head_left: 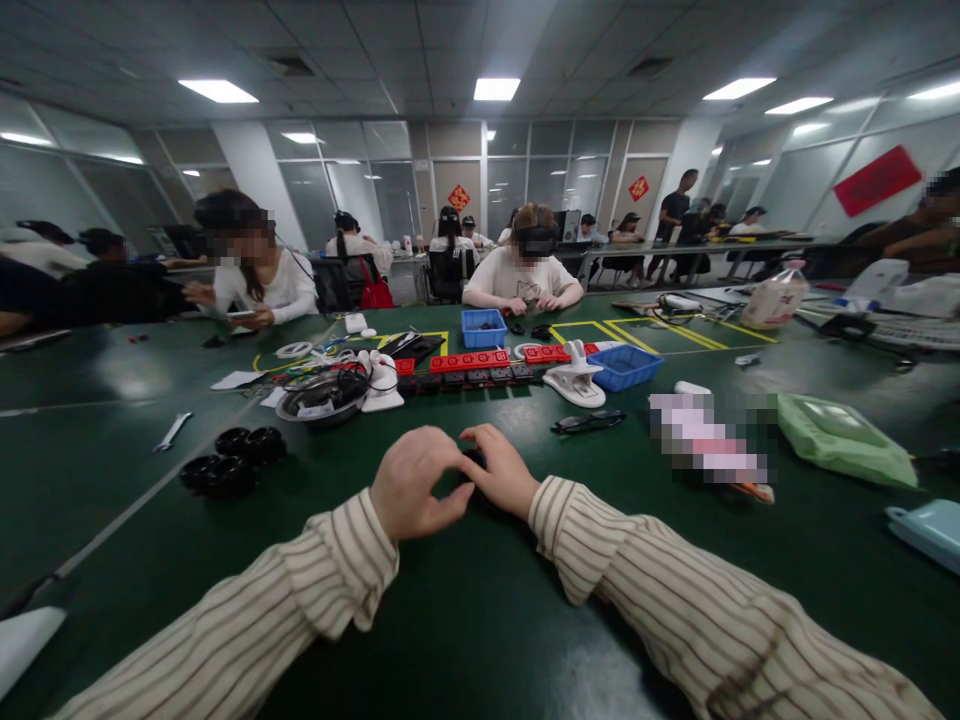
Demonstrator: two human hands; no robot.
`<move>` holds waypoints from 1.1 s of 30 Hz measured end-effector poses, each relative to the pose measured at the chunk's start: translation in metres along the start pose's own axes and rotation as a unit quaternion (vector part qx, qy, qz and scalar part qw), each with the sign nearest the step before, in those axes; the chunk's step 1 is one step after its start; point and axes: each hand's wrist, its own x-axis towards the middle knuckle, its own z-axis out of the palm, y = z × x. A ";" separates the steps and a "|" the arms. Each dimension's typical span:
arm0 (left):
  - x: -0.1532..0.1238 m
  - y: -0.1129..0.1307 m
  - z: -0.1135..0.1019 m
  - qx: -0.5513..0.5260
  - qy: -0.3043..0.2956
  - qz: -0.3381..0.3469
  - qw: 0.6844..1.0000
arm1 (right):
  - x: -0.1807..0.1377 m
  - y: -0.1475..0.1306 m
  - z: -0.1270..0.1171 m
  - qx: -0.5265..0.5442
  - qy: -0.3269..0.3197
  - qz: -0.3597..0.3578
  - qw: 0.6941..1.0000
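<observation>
My left hand (417,482) and my right hand (501,474) meet above the green table, in front of me. Between their fingertips is a small black part (475,458), mostly covered by the fingers, so its kind cannot be made out. My right thumb and fingers close around it. The fingers of my left hand curl over to it from the other side, with the thumb held lower. Left of my hands, several black round hollow parts (232,462) stand close together on the table.
Beyond my hands lie a metal bowl (322,405) with cables, red socket strips (470,361), a white clip base (576,378), glasses (588,423) and blue trays (628,367). A wrench (172,432) lies left, a green wipes pack (844,440) right. A person (525,270) sits opposite.
</observation>
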 end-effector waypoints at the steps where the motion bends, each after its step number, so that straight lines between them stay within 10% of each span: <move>1: 0.003 -0.014 0.009 0.008 -0.036 -0.033 0.999 | 0.000 0.001 0.001 -0.001 0.002 0.009 1.000; 6: -0.006 -0.050 0.041 0.032 -0.187 -0.141 0.972 | 0.004 0.004 0.006 -0.014 -0.012 0.041 0.999; 33: -0.004 -0.039 0.058 -0.114 -0.193 -0.123 0.967 | -0.002 -0.007 -0.004 0.025 -0.047 -0.054 0.997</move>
